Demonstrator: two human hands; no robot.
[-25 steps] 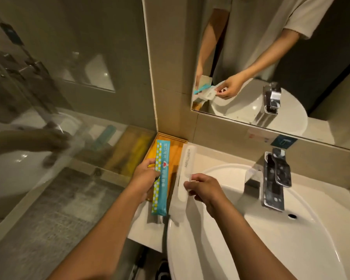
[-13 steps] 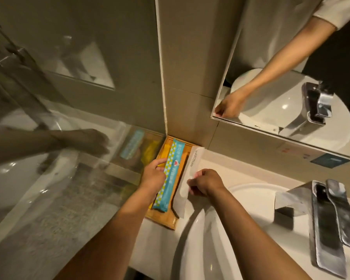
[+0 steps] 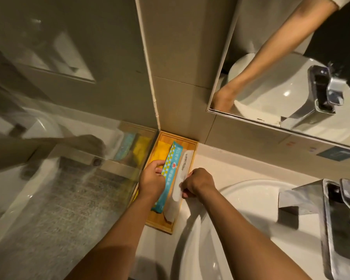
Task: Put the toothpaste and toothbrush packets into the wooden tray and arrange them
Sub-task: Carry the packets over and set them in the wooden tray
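A wooden tray (image 3: 162,226) sits in the corner of the counter, against the tiled wall and a glass panel. A blue packet (image 3: 171,169) with a white-dotted edge lies lengthwise in the tray, and my left hand (image 3: 153,179) grips its left edge. To its right, a white packet (image 3: 183,168) lies along the tray's right side, pinched at its middle by my right hand (image 3: 198,182). A yellow packet (image 3: 161,153) lies in the tray's left part, partly under the blue one.
A white basin (image 3: 240,229) fills the lower right, with a chrome faucet (image 3: 335,225) at the right edge. A mirror (image 3: 291,67) hangs above the counter. The glass panel (image 3: 69,168) bounds the tray on the left, with a shower floor behind it.
Both hands carried the blue and white packets from above the counter's edge into the tray. The view has closed in on the corner.
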